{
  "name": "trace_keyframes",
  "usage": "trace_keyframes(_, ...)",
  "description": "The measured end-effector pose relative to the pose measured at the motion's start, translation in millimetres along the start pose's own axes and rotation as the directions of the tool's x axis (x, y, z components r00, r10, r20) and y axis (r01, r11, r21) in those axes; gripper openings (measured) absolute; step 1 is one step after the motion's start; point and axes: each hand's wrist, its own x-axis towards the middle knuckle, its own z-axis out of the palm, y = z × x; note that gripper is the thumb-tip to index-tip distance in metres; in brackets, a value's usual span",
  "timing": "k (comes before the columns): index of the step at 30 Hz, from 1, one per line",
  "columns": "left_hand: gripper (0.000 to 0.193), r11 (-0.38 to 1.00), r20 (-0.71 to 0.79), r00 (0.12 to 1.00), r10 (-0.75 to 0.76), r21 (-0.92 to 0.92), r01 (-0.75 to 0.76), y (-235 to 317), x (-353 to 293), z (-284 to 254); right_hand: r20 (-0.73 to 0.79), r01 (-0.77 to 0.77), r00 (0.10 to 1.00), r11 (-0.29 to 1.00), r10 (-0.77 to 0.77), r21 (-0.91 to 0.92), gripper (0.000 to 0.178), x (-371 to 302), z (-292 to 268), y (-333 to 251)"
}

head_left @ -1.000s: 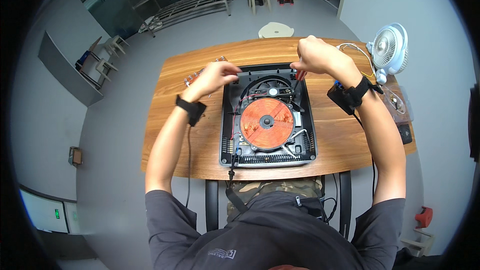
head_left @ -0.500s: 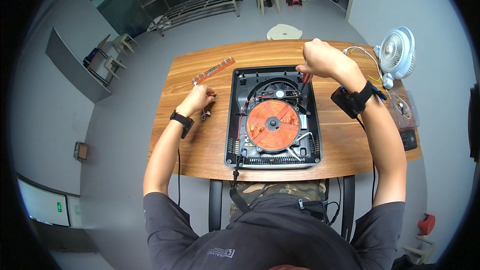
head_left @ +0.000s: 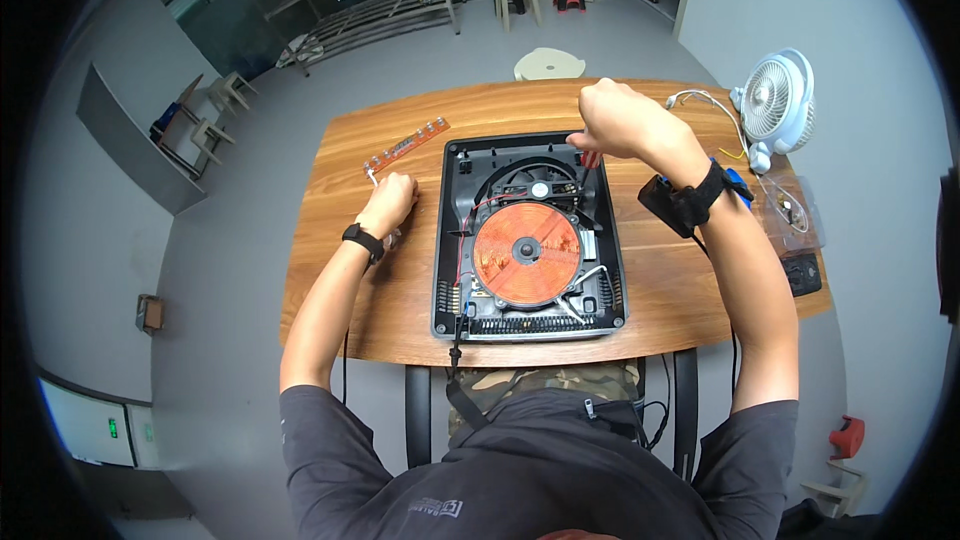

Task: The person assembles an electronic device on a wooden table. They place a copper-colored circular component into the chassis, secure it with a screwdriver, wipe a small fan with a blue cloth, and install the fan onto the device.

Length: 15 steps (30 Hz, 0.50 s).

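We've got the wooden table mid-frame, opened induction cooker at its centre. Right hand fisted round a red-handled screwdriver at cooker's top edge. Left hand curled shut left of cooker, below the narrow circuit board.

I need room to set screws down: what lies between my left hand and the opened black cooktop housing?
In the head view, only bare wooden tabletop lies between the left hand and the black opened cooktop housing.

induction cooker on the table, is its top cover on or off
Off. The induction cooker lies open: its orange copper coil, fan and wiring show inside the black casing.
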Motion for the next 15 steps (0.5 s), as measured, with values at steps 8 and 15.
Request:
trace_keyframes(8, 0.009, 0.999, -0.020, 1.000, -0.018, -0.051, 0.017, 4, -2, -17, -0.006, 0.009, 1.000, 1.000, -0.009, -0.001, 0.038, 0, 6, 7)
trace_keyframes(15, 0.011, 0.978, -0.125, 0.992, -0.023, -0.210, -0.004, 14, -7, -51, 0.057, 0.026, 0.998, 1.000, -0.025, -0.014, 0.036, 0, -12, 1)
